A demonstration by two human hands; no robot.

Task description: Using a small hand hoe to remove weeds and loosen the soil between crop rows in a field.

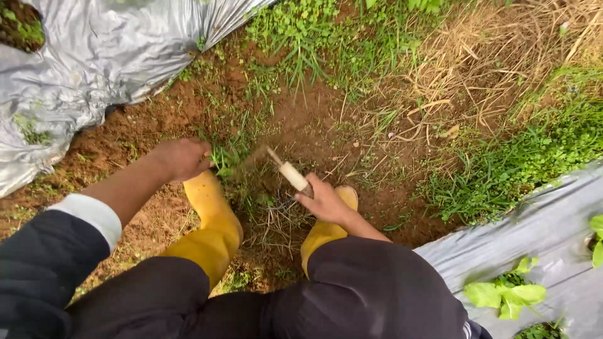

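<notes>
My right hand (323, 202) is closing its grip on a tool handle (293, 176) that is looking like pale, smooth, matt wood. My left hand (182, 158) is gripping soft green weeds (227, 157). My boots (210, 226) are showing smooth yellow rubber with a slight sheen. The mulch sheet (94, 56) is appearing as glossy, wrinkled silver plastic. The soil (301, 122) is looking reddish, crumbly and rough. My sleeves (38, 263) are showing dark matt cloth.

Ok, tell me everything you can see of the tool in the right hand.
The tool has a short, pale, wood-like handle that narrows to a thin stem, which is motion-blurred. Its working end is too blurred to make out. The right hand grips the handle's lower end, so the tool slants up and left over bare soil and grass, between two yellow boots.
</notes>
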